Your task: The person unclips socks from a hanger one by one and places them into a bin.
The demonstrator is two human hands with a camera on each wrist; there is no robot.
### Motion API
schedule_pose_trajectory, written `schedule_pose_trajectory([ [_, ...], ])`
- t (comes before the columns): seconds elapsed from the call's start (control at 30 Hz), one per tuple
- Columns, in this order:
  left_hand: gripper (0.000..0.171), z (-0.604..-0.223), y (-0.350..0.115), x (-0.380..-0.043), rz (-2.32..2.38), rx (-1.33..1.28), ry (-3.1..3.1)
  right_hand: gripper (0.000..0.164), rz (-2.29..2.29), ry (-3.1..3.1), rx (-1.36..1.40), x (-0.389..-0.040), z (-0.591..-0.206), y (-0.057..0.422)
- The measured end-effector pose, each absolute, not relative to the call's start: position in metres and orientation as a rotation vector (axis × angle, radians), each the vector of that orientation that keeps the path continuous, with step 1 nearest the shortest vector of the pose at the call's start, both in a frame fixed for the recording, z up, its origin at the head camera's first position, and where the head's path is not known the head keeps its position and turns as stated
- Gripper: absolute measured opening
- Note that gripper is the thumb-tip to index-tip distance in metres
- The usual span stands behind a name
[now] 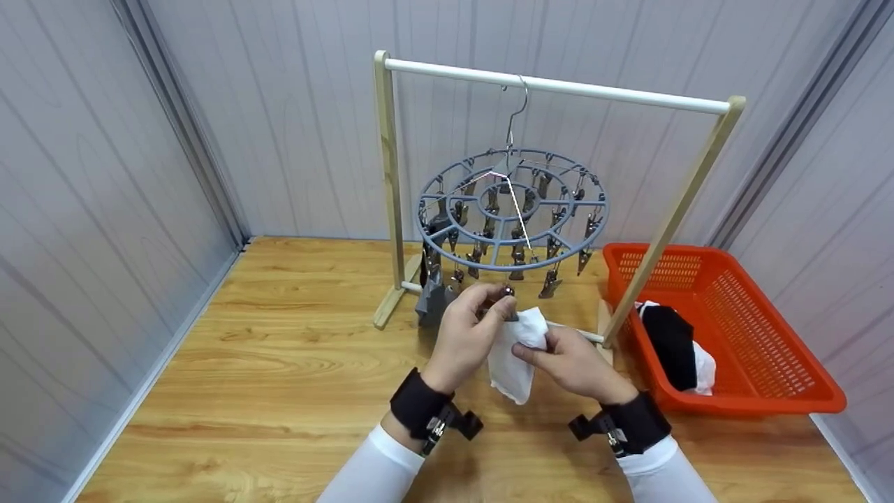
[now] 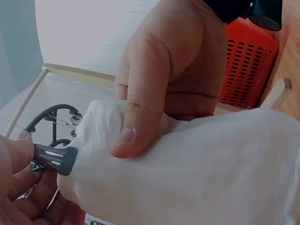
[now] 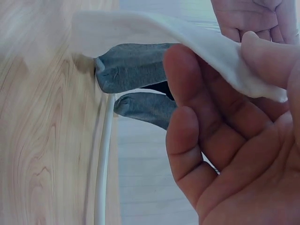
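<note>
Two hands at work below one round hanger (image 1: 500,267), three concentric rings, hooked on the single white top bar (image 1: 559,85) of a stand with two wooden uprights (image 1: 390,168). Left hand (image 1: 468,332): thumb and fingers pinch one metal clip (image 2: 56,158) with a grey tip, the tip at the cuff of one white sock (image 2: 211,159); cannot tell whether it bites the cloth. Right hand (image 1: 576,360): grips that same sock near the cuff, thumb on one face, fingers behind. Sock hangs in front of the stand, beneath the hanger's near rim, its lower end pointing down. Other clips dangle from the rings, many, too overlapped to count. Two grey socks (image 3: 136,68) hang at the hanger's left side, a bit of something black between them. One orange-red basket (image 1: 761,404) by the right upright, on the desk (image 1: 279,391); inside, one black piece of cloth (image 1: 667,342) with white cloth (image 1: 703,368) showing around it, number of white pieces unclear. Two black wrist straps (image 1: 421,405), one per arm.
</note>
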State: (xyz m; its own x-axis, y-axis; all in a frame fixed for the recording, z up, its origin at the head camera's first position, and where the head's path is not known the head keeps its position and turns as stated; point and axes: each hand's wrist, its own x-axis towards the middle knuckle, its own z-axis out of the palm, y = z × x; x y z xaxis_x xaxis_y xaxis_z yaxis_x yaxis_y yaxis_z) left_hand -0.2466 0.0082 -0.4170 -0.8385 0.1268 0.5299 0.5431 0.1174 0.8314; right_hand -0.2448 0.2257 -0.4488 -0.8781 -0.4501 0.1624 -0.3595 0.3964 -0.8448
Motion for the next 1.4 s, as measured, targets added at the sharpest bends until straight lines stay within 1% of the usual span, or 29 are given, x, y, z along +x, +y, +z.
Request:
schedule_pose_trajectory([
  [0.33,0.019,-0.4159,0.0085,-0.2463,-1.765,-0.623,-2.04,0.027,-1.453,2.599,-0.702,-0.2441,-0.4483,0.2255],
  [1.4,0.017,-0.4153,0.0066,-0.2461,-1.901,-0.577,-1.914,0.025,-1.412,2.588,-0.737,-0.245,-0.4449,0.2289],
])
